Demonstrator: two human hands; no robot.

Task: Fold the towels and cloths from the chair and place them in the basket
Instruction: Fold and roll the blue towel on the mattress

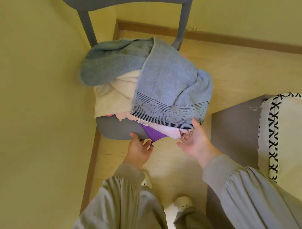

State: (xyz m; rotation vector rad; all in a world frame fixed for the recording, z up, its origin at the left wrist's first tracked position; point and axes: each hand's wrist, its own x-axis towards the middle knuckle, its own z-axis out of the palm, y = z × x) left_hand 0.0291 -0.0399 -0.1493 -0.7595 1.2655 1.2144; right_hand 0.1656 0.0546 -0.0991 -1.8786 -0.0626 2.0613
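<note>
Grey sleeves (127, 196) with ribbed cuffs come up from the bottom edge, and two white slipper toes (183, 201) show on the pale wooden floor (168, 163) between them. The left hand (139, 149) sets its thumb against the front rim of a grey round-seated chair (119, 131). Its fingers are loosely bent beside the hanging tip of a purple cloth (153, 133), and whether they pinch that tip cannot be told. The right hand (196, 141) is spread wide, palm turned up. Its thumb touches the striped hem of a blue terry towel (165, 81), and its fingertips lie at the edge of a pale pink cloth (171, 131) that pokes out below. That towel has dark bands across its end and a small white label (143, 122) at one corner. It drapes over the top and front of the heap on the seat and hides most of what lies beneath. Behind it sits a second, greyer blue towel (111, 63), and under both a crumpled cream towel (113, 95). A sliver of coral fabric (109, 115) shows at the heap's left foot. The chair stands in a corner of yellow walls (29, 105) edged by a brown skirting board (230, 39). To the right, near the chair but apart from it, a white fabric basket (274, 123) with black cross-stitching along its rim stands on a grey worktop (237, 129).
</note>
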